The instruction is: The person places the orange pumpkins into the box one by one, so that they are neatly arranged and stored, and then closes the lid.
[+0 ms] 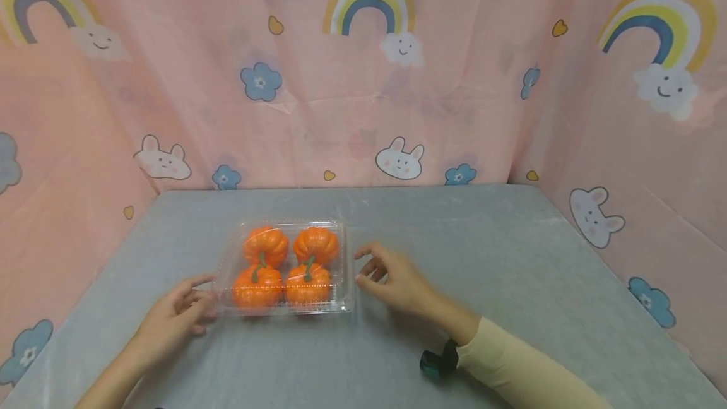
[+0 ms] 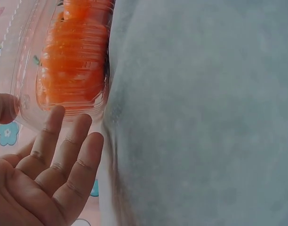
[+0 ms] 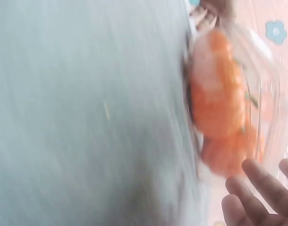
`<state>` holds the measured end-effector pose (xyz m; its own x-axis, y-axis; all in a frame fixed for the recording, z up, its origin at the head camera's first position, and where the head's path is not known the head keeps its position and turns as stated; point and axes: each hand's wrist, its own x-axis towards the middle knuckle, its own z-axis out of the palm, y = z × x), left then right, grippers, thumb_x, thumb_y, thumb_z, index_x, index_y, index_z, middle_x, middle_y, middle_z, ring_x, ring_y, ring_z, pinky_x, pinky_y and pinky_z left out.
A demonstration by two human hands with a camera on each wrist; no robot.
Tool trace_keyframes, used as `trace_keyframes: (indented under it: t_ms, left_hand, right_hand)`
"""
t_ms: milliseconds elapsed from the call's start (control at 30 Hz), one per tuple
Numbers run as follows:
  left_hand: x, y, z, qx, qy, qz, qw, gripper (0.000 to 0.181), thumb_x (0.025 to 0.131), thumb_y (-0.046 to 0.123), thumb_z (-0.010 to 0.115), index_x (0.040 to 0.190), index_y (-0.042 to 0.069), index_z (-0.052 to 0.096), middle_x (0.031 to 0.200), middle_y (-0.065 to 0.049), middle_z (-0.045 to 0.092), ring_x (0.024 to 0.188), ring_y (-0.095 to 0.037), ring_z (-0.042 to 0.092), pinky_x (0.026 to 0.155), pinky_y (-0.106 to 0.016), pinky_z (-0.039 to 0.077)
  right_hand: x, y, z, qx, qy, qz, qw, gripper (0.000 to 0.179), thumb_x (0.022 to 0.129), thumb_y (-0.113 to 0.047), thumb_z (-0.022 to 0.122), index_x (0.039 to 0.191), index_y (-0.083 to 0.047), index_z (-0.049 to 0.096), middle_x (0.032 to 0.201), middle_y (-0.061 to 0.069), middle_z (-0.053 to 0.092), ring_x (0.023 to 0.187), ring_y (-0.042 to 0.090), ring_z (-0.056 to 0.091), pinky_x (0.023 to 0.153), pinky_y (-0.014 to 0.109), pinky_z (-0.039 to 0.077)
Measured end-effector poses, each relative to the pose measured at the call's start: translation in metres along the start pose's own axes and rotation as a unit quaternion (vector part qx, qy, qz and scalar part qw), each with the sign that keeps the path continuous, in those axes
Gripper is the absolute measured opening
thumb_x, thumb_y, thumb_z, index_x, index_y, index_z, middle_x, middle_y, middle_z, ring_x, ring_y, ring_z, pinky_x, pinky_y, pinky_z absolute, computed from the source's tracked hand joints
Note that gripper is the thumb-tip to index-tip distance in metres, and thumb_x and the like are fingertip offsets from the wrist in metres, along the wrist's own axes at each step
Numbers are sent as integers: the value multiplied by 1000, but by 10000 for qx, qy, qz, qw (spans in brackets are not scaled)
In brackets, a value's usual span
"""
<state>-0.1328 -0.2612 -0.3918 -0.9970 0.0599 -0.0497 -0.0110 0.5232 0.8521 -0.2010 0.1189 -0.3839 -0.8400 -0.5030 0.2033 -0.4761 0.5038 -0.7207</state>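
A clear plastic clamshell box [image 1: 348,289] lies on the table with its lid down. Several small orange pumpkins [image 1: 265,247] with green stems show through it in two rows. At the box's left end is my left hand [image 1: 176,314], its loosely bent fingertips at the wall. In the left wrist view those fingers [image 2: 78,160] look extended beside the plastic; whether they press on it I cannot tell. My right hand [image 1: 400,279] hovers just off the right end, fingers slightly bent and holding nothing. The right wrist view is blurred, with spread fingers [image 3: 266,188] near the box.
A grey cloth covers the table [image 1: 511,251]. Pink curtains [image 1: 318,125] printed with rainbows, rabbits and flowers hang behind it and at both sides. A dark strap [image 1: 440,361] sits at my right wrist, by a cream sleeve [image 1: 522,365].
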Motion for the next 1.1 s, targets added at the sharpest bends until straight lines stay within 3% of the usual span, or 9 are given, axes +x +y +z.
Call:
trace_keyframes:
  t_ms: [233,467,700,800,933,1100]
  left_hand:
    - [1,0,2,-121,74,134,9998,51,101,25,50,146,8,33,111,-23,66,82,-6,69,62,-30,58]
    - [0,1,4,-161,145,259,9994,48,100,23,50,144,8,36,104,-22,67,79,-5,68,60,-32,58]
    - [0,2,4,-111,90,131,9998,47,101,22,49,144,9,36,106,-20,68,80,-5,67,61,-31,58]
    - [1,1,4,-197,14,120,9997,47,101,20,48,144,8,35,106,-21,68,79,-5,67,61,-31,58]
    - [2,-1,5,-451,-117,192,9987,47,102,16,46,145,5,31,104,-22,68,78,-6,68,61,-32,58]
    - [3,-4,6,-719,-278,413,9962,47,102,12,44,144,0,27,91,-9,69,78,-6,68,61,-33,58]
  right_hand:
    - [-10,-8,16,1218,-535,293,9907,29,89,-14,66,113,-17,51,81,5,71,64,16,61,48,29,54]
    - [-12,-8,27,1876,-523,571,9792,33,87,-8,65,114,-10,46,77,22,67,56,18,56,48,31,51]
    - [-11,-7,33,2389,-475,847,9662,33,86,-3,61,114,-4,42,81,32,63,49,19,55,47,32,51]
    - [-10,-7,33,2490,-471,895,9632,34,86,-2,61,114,-3,41,78,28,63,49,17,54,48,32,51]
    - [-10,-9,34,2630,-496,904,9593,35,85,-2,61,114,-3,39,70,12,61,50,15,53,48,30,50]
    - [-9,-8,35,2768,-580,861,9553,36,86,0,59,114,-2,37,66,-1,54,52,11,50,49,26,50]
